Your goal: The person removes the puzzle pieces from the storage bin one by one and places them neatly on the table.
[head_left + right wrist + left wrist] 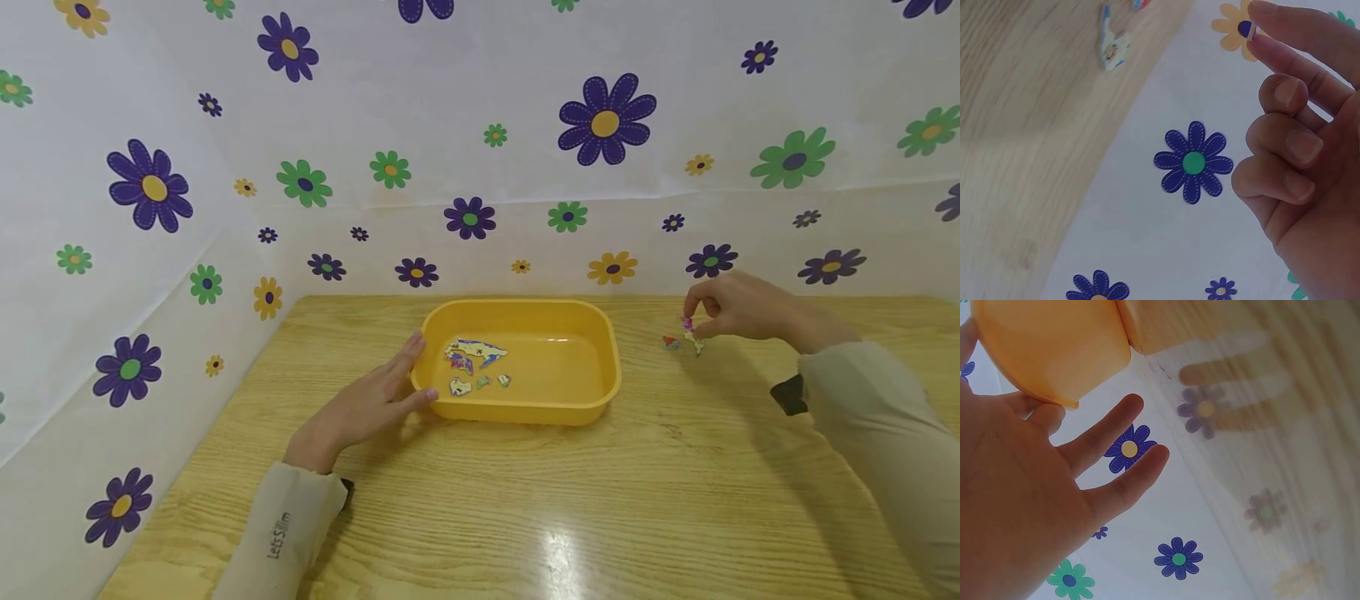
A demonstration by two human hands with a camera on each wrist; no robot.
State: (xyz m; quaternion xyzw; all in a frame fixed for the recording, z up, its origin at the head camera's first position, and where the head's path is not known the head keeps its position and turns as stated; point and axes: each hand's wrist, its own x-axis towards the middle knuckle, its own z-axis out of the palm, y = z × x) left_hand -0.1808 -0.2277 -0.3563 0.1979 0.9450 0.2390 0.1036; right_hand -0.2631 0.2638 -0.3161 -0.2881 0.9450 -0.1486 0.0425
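My left hand point(367, 408) rests against the left end of a yellow plastic tub point(555, 408), thumb at its front corner and fingers straight along its side. In the left wrist view those fingers are spread, some touching the tub wall. To the right of the tub, my right hand point(742, 307) pinches a small pink-and-white printed cutout point(687, 323) between thumb and forefinger. The other fingers curl into the palm in the right wrist view. Below it on the table lie a pale cutout point(1112, 47) and a red-and-teal cutout point(671, 342).
Inside the tub, toward the left, lie several irregular printed cutouts point(480, 348), the largest long and cream with blue edges. A wooden table point(480, 508) carries everything. A white flowered cloth point(450, 108) stands along the back and left.
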